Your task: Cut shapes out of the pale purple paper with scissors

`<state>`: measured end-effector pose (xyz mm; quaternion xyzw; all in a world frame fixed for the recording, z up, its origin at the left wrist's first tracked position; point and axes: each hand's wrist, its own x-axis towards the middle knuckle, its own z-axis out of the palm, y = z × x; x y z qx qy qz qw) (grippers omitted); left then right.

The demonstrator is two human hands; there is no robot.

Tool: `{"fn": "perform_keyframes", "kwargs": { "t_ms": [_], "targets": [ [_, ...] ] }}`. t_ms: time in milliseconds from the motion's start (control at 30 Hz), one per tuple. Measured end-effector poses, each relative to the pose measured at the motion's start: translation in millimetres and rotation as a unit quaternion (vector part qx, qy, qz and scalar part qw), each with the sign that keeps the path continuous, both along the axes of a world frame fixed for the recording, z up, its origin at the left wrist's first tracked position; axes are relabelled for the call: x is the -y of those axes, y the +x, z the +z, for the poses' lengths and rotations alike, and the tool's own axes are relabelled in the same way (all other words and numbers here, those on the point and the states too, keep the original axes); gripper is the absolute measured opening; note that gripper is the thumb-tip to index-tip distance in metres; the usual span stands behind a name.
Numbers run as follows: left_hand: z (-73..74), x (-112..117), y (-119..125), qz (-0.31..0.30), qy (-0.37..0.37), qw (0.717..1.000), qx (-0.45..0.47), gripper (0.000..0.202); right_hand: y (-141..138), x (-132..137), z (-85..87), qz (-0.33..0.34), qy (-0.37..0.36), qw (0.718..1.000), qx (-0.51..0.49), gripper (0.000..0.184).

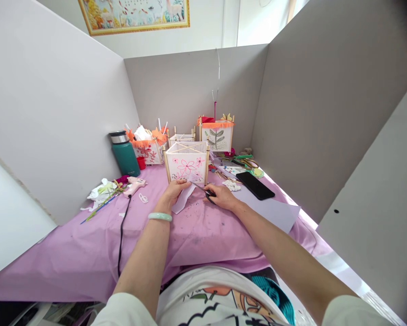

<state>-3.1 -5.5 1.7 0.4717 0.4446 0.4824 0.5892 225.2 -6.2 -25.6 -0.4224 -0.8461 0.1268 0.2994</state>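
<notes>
My left hand (175, 192) pinches a strip of pale lilac paper (183, 199) above the purple tablecloth (88, 244). A pale green bangle sits on that wrist. My right hand (221, 196) is closed round black-handled scissors (206, 193), whose blades point left toward the strip's top edge. Just behind both hands stands a square paper lantern (187, 165) with a wooden stick frame and pink flowers drawn on its white panels.
Grey partition walls enclose the table on three sides. A green thermos (125, 154), more lanterns (217, 134), a black phone (255, 185), a lilac paper sheet (274, 213), a pink glue gun (134, 184) with a black cord and craft scraps lie around.
</notes>
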Motion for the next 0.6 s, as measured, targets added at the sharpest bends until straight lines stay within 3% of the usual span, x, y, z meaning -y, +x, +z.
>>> {"fn": "perform_keyframes", "kwargs": {
  "t_ms": [600],
  "targets": [
    [0.6, 1.3, 2.7, -0.039, 0.001, 0.999, -0.021, 0.019, -3.9, 6.8, 5.0, 0.003, -0.005, 1.000, -0.008, 0.039]
  ]
}}
